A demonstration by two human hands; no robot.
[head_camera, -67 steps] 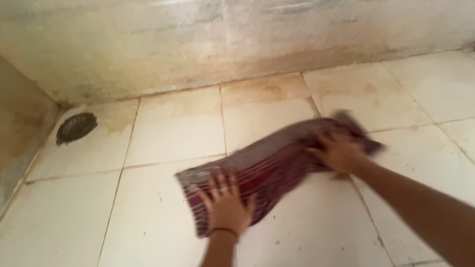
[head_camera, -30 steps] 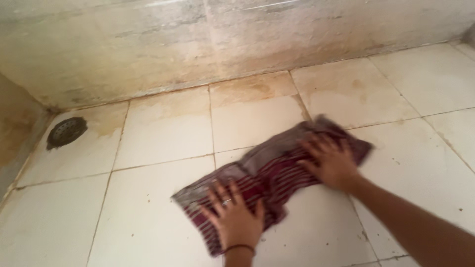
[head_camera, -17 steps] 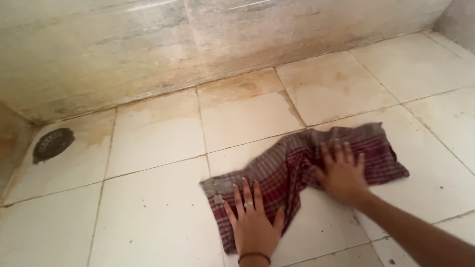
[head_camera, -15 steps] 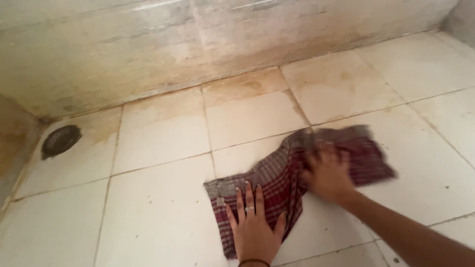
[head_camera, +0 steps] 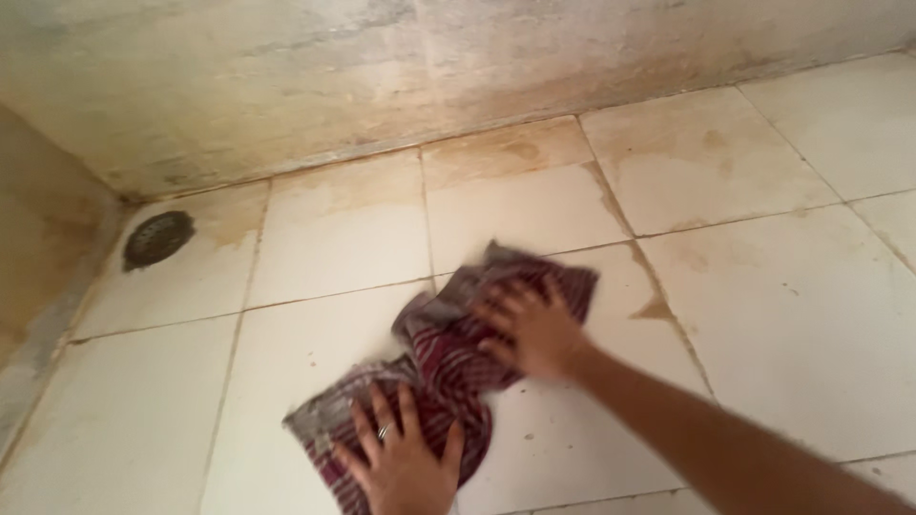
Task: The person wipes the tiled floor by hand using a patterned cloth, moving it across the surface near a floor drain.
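Nearest the camera, the left hand (head_camera: 405, 463) is laid flat with fingers spread on the near end of a maroon striped cloth (head_camera: 448, 367); nothing is pinched, the palm simply bears down on the fabric. A ring is seen on one finger. Just beyond it, the right hand (head_camera: 530, 329) is pressed open-palmed on the far end of the same cloth, fingers splayed and slightly blurred, so neither hand is closed around anything.

The cloth is bunched into folds between the two palms and lies on the pale tiled floor (head_camera: 792, 315), across a grout line. It is judged to be light, soft and limp, probably damp, since it is rumpled and clings to the tile; it would be expected to slide readily under a flat palm and to crumple rather than hold a shape. A hold is best taken either flat on top, as here, or by gathering a raised fold between the palms.

Beyond the right hand, brownish stains are seen on the tiles near the wall (head_camera: 477, 67). Far to the left of both hands, a round floor drain (head_camera: 157, 238) is set in the corner.
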